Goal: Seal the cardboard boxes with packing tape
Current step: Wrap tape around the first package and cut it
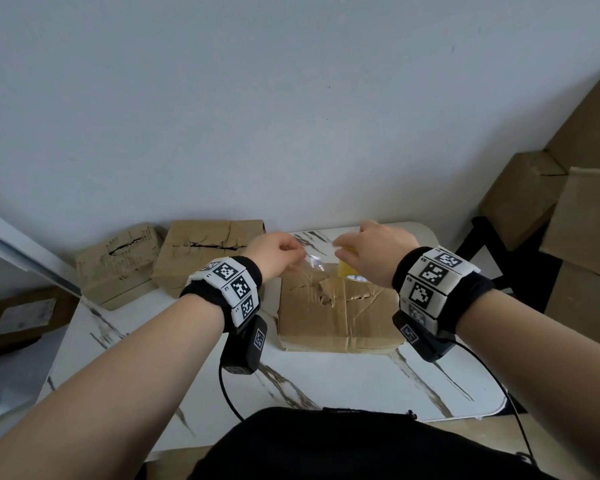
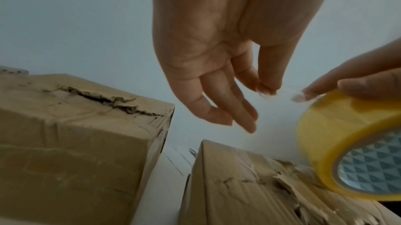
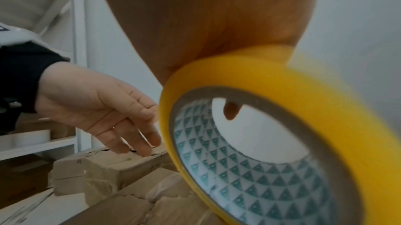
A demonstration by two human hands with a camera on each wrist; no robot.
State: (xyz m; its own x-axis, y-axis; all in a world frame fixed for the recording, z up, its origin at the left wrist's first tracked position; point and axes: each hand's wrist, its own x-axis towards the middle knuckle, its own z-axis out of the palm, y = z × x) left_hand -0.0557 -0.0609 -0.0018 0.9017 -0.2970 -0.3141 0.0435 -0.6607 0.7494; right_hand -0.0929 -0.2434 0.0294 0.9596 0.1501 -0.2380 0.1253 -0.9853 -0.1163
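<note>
My right hand (image 1: pixel 371 251) grips a yellow roll of packing tape (image 1: pixel 347 269) just above the far edge of a crumpled cardboard box (image 1: pixel 336 310), whose top flaps are torn along the seam. A short clear strip of tape (image 1: pixel 314 263) stretches left from the roll to my left hand (image 1: pixel 284 252). In the left wrist view the left thumb and forefinger (image 2: pixel 268 89) pinch the strip's end, the other fingers hanging straight. The roll (image 2: pixel 347 142) is tilted over the box (image 2: pixel 238 185). The right wrist view is filled by the roll (image 3: pixel 271 142) and its patterned core.
Two more split-topped boxes (image 1: pixel 118 265) (image 1: pixel 205 251) stand at the back left of the marble table (image 1: pixel 326 382), against the white wall. Large cardboard boxes (image 1: pixel 568 209) are stacked at the right. A white shelf (image 1: pixel 14 251) and a labelled box (image 1: pixel 21 317) sit at the left.
</note>
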